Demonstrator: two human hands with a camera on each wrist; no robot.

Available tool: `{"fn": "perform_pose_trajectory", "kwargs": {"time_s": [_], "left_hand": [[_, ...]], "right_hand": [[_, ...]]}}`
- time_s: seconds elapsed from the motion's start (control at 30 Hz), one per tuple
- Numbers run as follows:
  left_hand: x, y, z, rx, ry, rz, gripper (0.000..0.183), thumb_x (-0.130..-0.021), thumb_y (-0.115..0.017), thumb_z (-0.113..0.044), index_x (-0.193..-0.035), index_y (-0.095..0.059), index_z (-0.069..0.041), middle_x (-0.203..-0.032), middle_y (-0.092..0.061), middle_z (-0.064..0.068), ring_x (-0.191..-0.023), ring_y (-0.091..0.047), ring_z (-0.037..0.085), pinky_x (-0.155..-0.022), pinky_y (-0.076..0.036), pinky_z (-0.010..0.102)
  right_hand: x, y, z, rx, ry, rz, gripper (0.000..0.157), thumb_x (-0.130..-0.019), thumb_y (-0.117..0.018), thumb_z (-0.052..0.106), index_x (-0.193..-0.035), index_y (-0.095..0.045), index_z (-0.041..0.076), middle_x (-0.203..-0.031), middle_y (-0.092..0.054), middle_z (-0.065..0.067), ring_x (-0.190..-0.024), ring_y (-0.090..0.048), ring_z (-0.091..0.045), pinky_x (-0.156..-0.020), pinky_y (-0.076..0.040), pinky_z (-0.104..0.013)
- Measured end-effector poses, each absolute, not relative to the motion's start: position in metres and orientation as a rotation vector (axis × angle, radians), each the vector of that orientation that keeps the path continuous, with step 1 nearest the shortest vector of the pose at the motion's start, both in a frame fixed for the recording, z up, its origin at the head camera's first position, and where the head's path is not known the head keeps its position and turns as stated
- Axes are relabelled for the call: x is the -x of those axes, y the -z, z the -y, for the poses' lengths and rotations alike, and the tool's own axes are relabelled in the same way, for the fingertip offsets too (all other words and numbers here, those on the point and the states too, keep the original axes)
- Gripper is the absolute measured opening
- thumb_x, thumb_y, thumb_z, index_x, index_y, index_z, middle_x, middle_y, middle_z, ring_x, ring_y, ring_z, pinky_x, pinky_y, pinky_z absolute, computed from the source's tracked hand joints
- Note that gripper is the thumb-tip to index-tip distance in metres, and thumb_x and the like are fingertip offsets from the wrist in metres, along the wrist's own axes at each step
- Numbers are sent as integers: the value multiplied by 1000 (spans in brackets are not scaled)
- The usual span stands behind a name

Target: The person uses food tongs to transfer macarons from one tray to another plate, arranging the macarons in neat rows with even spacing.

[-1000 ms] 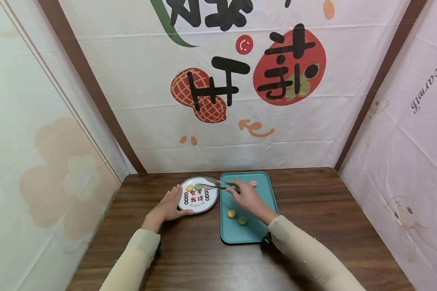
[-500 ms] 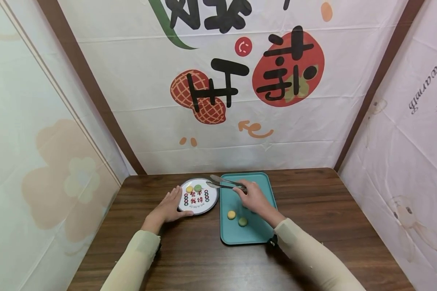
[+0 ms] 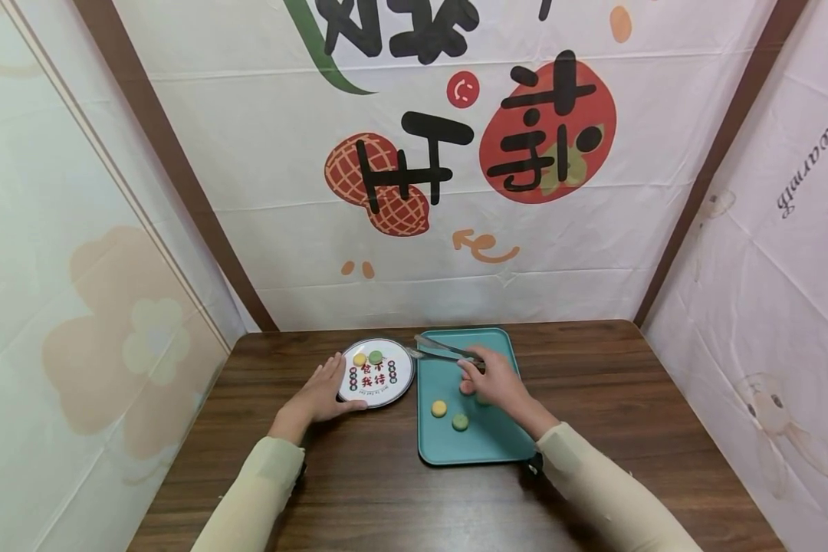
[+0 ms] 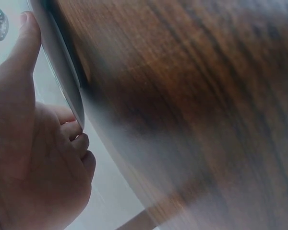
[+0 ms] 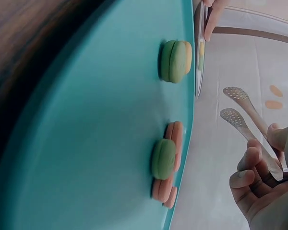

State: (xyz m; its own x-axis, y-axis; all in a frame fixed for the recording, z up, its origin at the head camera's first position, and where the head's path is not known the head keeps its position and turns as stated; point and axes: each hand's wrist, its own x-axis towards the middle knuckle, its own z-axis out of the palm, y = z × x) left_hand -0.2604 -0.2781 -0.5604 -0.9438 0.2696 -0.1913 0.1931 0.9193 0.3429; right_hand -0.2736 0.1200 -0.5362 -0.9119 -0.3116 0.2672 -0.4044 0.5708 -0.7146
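My right hand [image 3: 500,379] holds a pair of metal tongs [image 3: 445,346] over the upper part of a teal tray [image 3: 504,445]. Their perforated tips [image 5: 234,118] stand apart with nothing between them. At the left rim of a round white plate [image 3: 389,395], my left hand [image 3: 317,395] rests with fingers extended along the edge and thumb at the near side. On the plate lie a yellow macaron [image 3: 359,359] and a green macaron [image 3: 376,357]. The tray carries another yellow macaron [image 3: 438,409], green macarons [image 5: 163,159] and pink macarons [image 5: 162,189], some partly hidden by the right hand in the head view.
Plate and tray stand side by side near the back of a dark wooden table [image 3: 359,491]. Behind it hangs a white printed cloth [image 3: 303,291], with more cloth walls at left and right.
The tongs have moved right, from the green macaron on the plate to above the tray, leaving that macaron there. My left hand has stayed at the plate's rim.
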Motion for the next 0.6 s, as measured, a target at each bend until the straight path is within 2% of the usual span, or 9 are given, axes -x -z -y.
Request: {"fn": "perform_pose_trajectory", "kwargs": {"time_s": [0.2, 0.3, 0.47, 0.6], "left_hand": [[261, 561, 278, -346, -470, -2845, 128, -92, -69, -74, -167, -10, 12, -176, -6, 31, -165, -8, 44, -134, -10, 56], [261, 561, 277, -342, -468, -2843, 128, -92, -69, -74, -167, -10, 12, -176, -6, 31, -165, -8, 43, -134, -10, 55], [261, 561, 277, -339, -476, -2842, 128, -92, -69, -74, -167, -10, 11, -176, -6, 30, -165, -8, 43, -134, -10, 56], [260, 561, 277, -337, -483, -2845, 127, -93, -69, -73, -167, -10, 12, -176, -6, 31, -165, -8, 44, -134, -10, 56]], "right_hand": [[270, 538, -131, -587, -1258, 2652, 43, -109, -67, 32, -142, -67, 3, -125, -75, -19, -103, -75, -30, -81, -63, -48], [269, 537, -137, -583, -1295, 2633, 43, -109, -67, 30, -144, -66, 5, -109, -78, -18, -84, -74, -22, -69, -60, -39], [269, 542, -148, -591, -1331, 2606, 42, -108, -68, 30, -146, -67, 12, -89, -74, -8, -73, -68, -12, -59, -53, -32], [267, 543, -154, -578, -1320, 2614, 41, -109, -68, 30, -145, -68, 11, -84, -70, -5, -65, -60, -11, -54, -49, -31]]}}
